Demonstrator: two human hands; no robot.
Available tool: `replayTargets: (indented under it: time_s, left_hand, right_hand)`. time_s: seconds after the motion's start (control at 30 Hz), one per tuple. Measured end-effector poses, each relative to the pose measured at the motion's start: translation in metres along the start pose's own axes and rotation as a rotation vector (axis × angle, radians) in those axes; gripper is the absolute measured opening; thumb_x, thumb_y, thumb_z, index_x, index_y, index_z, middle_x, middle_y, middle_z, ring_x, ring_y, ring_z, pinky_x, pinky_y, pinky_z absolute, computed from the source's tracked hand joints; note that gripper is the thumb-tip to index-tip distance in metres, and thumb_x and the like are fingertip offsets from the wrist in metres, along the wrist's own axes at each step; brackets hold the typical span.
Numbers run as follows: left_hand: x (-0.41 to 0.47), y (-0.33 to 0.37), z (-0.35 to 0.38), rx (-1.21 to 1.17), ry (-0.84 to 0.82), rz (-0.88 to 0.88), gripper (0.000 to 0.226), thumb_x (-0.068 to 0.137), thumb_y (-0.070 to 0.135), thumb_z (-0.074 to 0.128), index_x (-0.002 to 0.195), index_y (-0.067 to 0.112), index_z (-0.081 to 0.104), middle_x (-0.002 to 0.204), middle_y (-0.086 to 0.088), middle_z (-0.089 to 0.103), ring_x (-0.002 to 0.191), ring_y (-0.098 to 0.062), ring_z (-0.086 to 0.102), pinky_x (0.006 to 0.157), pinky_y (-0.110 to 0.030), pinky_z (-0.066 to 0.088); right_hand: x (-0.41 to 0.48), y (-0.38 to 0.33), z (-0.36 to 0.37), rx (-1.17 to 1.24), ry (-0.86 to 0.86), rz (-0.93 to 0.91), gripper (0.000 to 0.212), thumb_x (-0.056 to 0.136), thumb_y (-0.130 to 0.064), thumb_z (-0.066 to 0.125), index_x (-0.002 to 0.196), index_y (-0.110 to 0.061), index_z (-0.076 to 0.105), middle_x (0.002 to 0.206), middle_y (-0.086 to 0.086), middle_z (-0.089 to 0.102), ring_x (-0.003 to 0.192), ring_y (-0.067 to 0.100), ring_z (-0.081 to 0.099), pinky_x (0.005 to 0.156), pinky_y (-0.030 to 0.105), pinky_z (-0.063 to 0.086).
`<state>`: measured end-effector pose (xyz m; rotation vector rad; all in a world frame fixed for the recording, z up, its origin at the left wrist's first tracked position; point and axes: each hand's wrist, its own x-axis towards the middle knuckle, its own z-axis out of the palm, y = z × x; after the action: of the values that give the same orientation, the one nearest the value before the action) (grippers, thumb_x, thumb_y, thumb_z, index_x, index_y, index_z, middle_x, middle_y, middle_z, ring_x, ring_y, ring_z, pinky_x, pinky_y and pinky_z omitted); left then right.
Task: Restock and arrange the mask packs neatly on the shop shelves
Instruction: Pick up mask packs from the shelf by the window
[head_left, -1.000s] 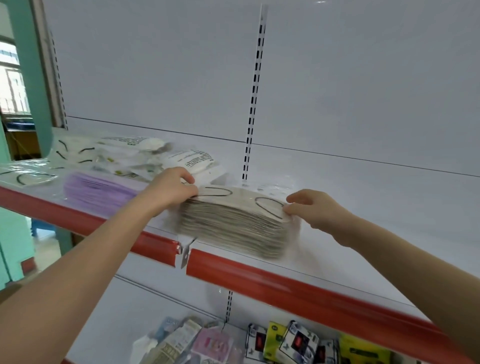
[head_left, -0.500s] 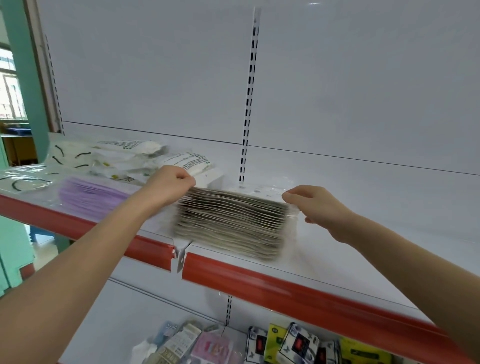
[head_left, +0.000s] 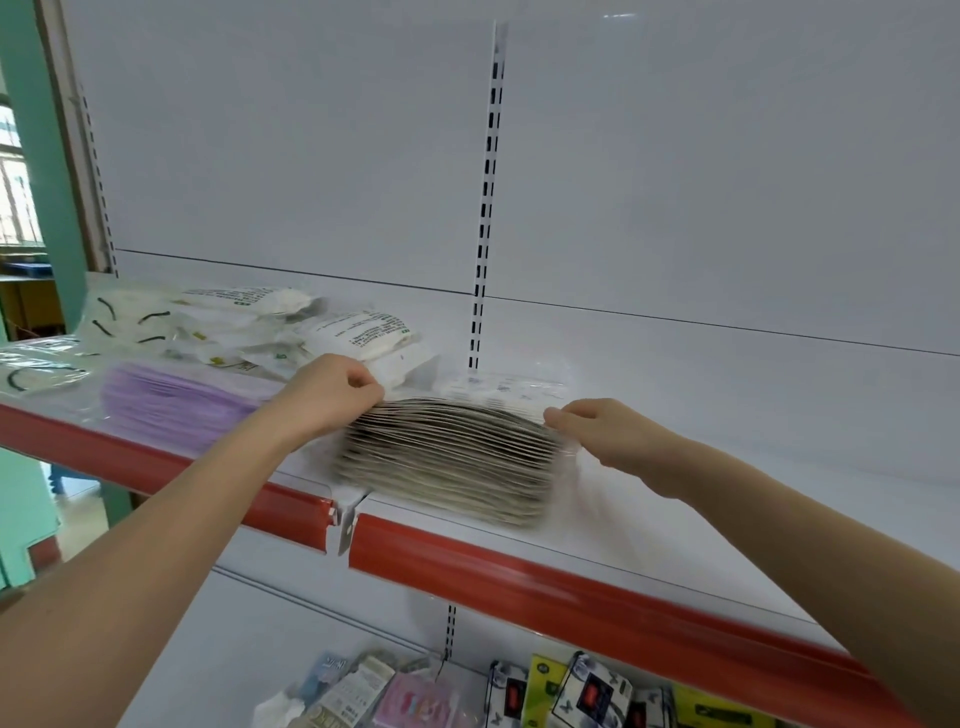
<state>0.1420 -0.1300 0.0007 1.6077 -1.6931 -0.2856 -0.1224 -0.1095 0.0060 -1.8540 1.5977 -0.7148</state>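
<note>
Mid-frame, the mask pack (head_left: 452, 457) lies lengthwise left-to-right on the shelf (head_left: 675, 525); left hand (head_left: 332, 395) and right hand (head_left: 608, 431) pinch its opposite ends.

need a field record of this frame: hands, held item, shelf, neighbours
item: clear-wrapped stack of beige flat masks, resting near the shelf's front edge
left hand: pinches the stack's top left edge
right hand: grips its right end
surface: white metal shelf with red front strip
left neighbour: purple mask pack
behind: white printed packs
below: assorted coloured packs, lower shelf
</note>
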Motion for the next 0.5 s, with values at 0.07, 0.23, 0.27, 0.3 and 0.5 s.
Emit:
replayTargets:
  time_s: [0.07, 0.23, 0.27, 0.3, 0.5]
  left_hand:
    - [0.002, -0.001, 0.0, -0.011, 0.027, 0.007, 0.022, 0.089, 0.018, 0.056, 0.083, 0.002, 0.069, 0.088, -0.008, 0.065, 0.087, -0.021, 0.057, 0.076, -0.028, 0.039]
    - [0.005, -0.004, 0.0, 0.004, 0.074, 0.023, 0.028, 0.092, 0.027, 0.05, 0.077, 0.008, 0.064, 0.077, -0.013, 0.056, 0.071, -0.019, 0.047, 0.06, -0.028, 0.032]
    - [0.004, -0.003, 0.0, 0.006, 0.077, 0.024, 0.028, 0.093, 0.028, 0.048, 0.08, 0.008, 0.065, 0.077, -0.012, 0.057, 0.071, -0.019, 0.048, 0.058, -0.027, 0.031]
    - [0.004, -0.001, 0.001, 0.001, 0.079, 0.029, 0.028, 0.094, 0.028, 0.047, 0.082, 0.01, 0.065, 0.079, -0.009, 0.058, 0.073, -0.019, 0.049, 0.058, -0.025, 0.032]
    - [0.004, 0.007, 0.003, -0.042, 0.093, 0.019, 0.031, 0.097, 0.025, 0.043, 0.104, 0.009, 0.069, 0.095, 0.006, 0.057, 0.094, -0.013, 0.051, 0.08, -0.024, 0.035]
  right_hand:
    - [0.0, 0.0, -0.003, 0.007, 0.018, 0.001, 0.051, 0.097, -0.04, 0.04, 0.124, 0.002, 0.051, 0.128, 0.018, 0.052, 0.094, 0.026, 0.048, 0.1, 0.032, 0.037]
    - [-0.001, 0.001, -0.007, 0.069, 0.042, -0.015, 0.045, 0.099, -0.041, 0.035, 0.12, -0.008, 0.057, 0.137, 0.008, 0.049, 0.127, 0.024, 0.043, 0.096, 0.026, 0.032]
    - [0.0, 0.001, -0.007, 0.083, 0.041, -0.018, 0.044, 0.099, -0.041, 0.035, 0.12, -0.011, 0.057, 0.136, 0.005, 0.05, 0.121, 0.021, 0.044, 0.092, 0.025, 0.029]
    - [-0.001, 0.0, -0.007, 0.095, 0.043, -0.023, 0.043, 0.099, -0.041, 0.035, 0.121, -0.012, 0.058, 0.133, 0.002, 0.051, 0.114, 0.017, 0.043, 0.091, 0.024, 0.026]
    - [0.001, 0.003, -0.006, 0.113, 0.041, -0.043, 0.045, 0.099, -0.041, 0.033, 0.121, -0.011, 0.058, 0.127, -0.003, 0.055, 0.12, 0.013, 0.044, 0.096, 0.023, 0.027]
